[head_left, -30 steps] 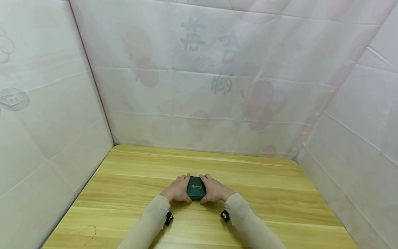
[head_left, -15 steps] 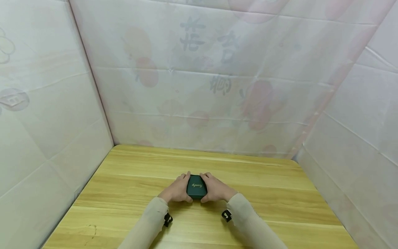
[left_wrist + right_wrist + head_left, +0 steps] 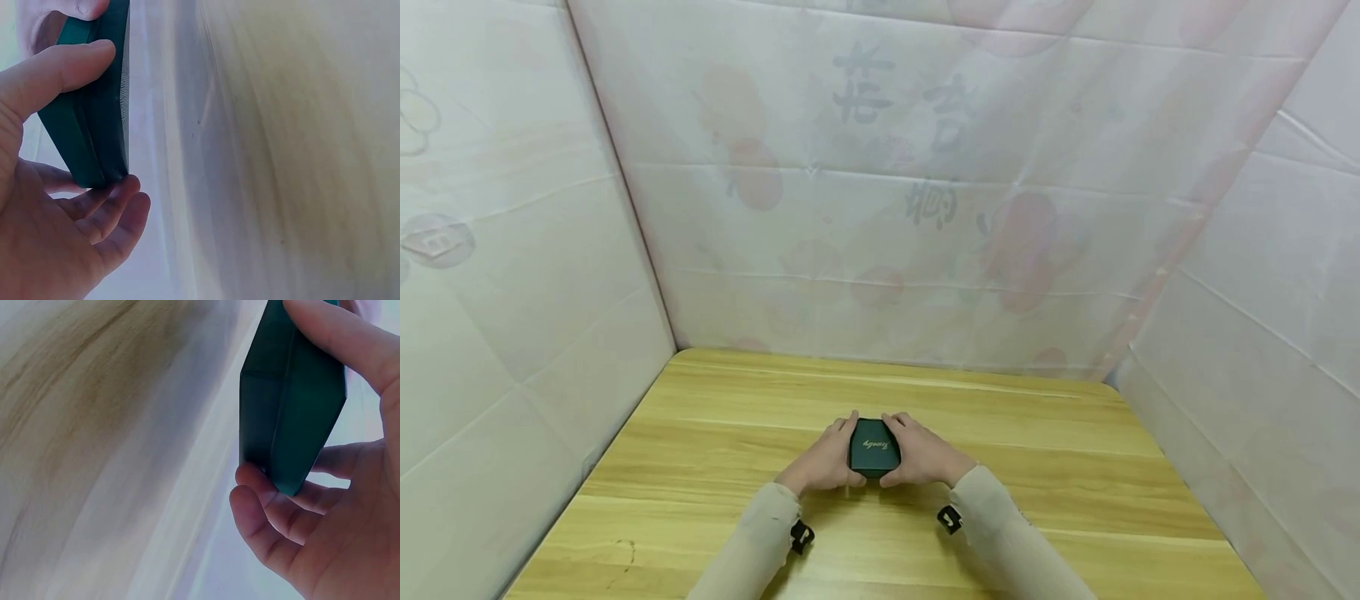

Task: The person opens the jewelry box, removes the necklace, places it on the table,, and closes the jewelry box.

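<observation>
A small dark green jewelry box [image 3: 874, 450] with gold lettering on its lid is held between both hands above the table, its lid closed. On its left side my left hand [image 3: 831, 457] grips it, thumb on the near face and fingers curled at the far edge. Opposite, my right hand [image 3: 923, 454] grips the other side the same way. The left wrist view catches the green box [image 3: 103, 119] with the left thumb across its near side. In the right wrist view the box's angled corner [image 3: 294, 406] shows, fingers curled beneath it.
The wood-grain table [image 3: 1037, 500] spreads around and below the hands. Pale printed cloth [image 3: 880, 208] walls in the back, left and right. A black strap piece [image 3: 802, 537] hangs at the left wrist, another black piece [image 3: 950, 519] at the right.
The box and both hands have risen slightly toward the camera, so the box looks a little larger. Both hands keep their grip on it.
</observation>
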Demonstrator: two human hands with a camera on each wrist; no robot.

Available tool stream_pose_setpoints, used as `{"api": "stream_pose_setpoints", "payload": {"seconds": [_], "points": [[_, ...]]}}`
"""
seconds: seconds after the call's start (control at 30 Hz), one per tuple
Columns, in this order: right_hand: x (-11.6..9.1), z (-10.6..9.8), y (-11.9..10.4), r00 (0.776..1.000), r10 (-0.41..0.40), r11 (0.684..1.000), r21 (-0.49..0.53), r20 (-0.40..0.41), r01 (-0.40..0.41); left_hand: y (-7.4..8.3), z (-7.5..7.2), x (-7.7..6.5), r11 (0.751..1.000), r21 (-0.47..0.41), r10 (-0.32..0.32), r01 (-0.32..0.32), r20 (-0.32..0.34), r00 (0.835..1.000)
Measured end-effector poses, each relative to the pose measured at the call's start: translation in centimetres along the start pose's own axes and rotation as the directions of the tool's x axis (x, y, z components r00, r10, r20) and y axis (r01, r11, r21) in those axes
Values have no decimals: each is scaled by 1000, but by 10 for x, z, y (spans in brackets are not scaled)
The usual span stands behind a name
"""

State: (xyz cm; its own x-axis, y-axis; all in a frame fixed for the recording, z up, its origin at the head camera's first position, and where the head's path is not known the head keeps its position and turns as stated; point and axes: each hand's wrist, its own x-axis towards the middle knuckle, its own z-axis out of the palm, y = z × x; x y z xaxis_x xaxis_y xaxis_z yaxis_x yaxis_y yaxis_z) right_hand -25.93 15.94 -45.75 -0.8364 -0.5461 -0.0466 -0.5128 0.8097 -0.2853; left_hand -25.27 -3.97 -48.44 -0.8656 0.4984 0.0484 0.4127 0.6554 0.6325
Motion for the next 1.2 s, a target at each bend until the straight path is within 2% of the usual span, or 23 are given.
{"api": "stream_pose_setpoints", "payload": {"seconds": [0.17,0.3,0.47,0.7,0.9,1.2], "points": [[-1,-1,1,1000,-12,1000,-6,-15,12,1,0,-2,1000,-23,17,-18,-23,1000],[-2,-3,1,999,-22,1000,-8,-26,22,0,0,-4,997,-77,17,-19,-34,999],[-3,-8,1,999,-18,999,37,-44,20,0,-1,-6,989,-147,9,-17,-57,998],[-4,-11,2,999,-6,995,96,-43,10,-1,-3,-9,981,-190,4,-22,-96,995],[-5,-14,3,998,-29,993,116,-60,35,-2,-4,-9,970,-237,17,-47,-124,992],[-6,-19,1,996,-68,990,121,-63,75,-4,-3,-9,959,-277,30,-63,-120,992]]}}
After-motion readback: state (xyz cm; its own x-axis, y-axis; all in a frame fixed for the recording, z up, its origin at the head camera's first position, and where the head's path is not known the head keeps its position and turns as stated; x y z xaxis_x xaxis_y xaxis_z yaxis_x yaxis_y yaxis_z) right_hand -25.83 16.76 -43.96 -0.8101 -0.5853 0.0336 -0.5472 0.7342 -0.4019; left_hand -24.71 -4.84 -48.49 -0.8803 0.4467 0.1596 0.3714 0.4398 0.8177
